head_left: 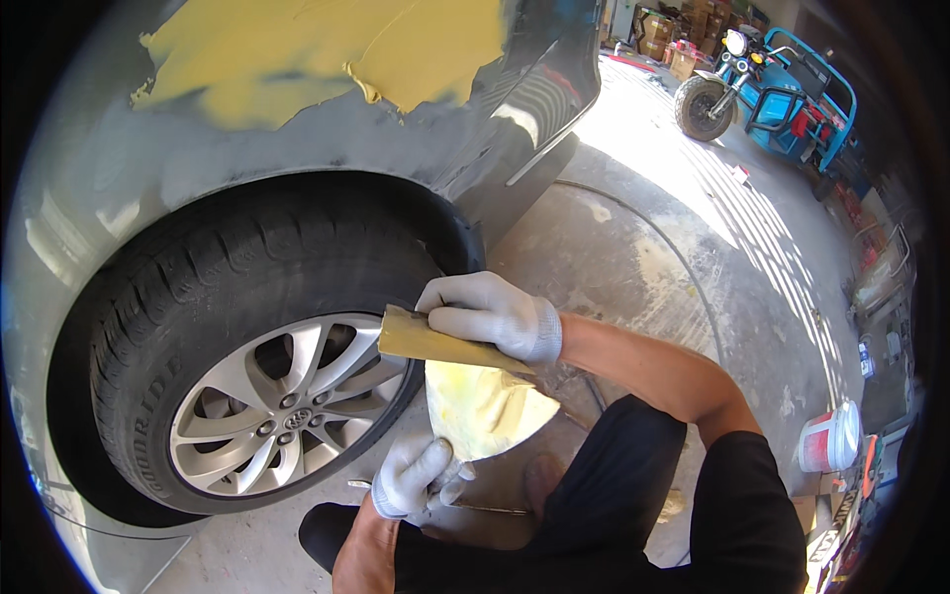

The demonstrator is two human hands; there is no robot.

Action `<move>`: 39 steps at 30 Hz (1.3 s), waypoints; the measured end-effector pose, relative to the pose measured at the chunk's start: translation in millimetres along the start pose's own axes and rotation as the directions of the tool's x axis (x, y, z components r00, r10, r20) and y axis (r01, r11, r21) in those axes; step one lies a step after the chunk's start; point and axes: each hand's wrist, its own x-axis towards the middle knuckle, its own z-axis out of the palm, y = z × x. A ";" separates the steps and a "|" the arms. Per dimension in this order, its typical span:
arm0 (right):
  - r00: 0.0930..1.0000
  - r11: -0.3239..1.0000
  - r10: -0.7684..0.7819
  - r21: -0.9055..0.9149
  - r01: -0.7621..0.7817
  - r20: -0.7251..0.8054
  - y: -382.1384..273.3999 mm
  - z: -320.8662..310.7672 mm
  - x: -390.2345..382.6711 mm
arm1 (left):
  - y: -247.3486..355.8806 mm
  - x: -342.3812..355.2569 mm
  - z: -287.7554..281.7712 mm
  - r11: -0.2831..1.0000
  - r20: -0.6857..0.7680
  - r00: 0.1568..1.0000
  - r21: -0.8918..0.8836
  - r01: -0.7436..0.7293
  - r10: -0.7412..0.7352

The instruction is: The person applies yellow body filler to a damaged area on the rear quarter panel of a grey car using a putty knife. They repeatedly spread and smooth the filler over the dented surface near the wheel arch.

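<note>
My right hand, in a white knit glove, grips a flat, olive-yellow spreader with closed fingers. Below it, my left hand, also gloved, pinches the lower edge of a palette smeared with pale yellow putty. The spreader's long edge lies at the palette's top; whether they touch I cannot tell. Above and left is a grey car panel with a broad yellow putty patch above the wheel arch, a raised blob near its lower edge. The tyre and silver alloy wheel sit just left of my hands.
A concrete floor extends rightward, striped with sunlight. A blue three-wheeler stands at the back right, with cardboard boxes behind it. A white bucket and assorted clutter line the right side. My bent knees frame the space below my hands.
</note>
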 end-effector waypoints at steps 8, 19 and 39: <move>0.999 0.990 -0.010 -0.141 0.015 0.035 22.3 -22.6 -16.8 | 6.9 6.0 2.1 0.980 -0.092 0.991 0.179 -0.083 0.101; 0.897 0.993 0.024 -0.089 -0.071 -0.442 20.1 -75.9 -19.3 | 7.3 13.3 -6.3 0.952 -0.199 0.932 0.033 -0.304 0.304; 0.645 0.765 -0.580 -0.605 0.221 -0.497 -94.2 -96.7 76.5 | -2.1 13.6 -7.0 0.980 -0.248 0.950 0.111 -0.167 0.190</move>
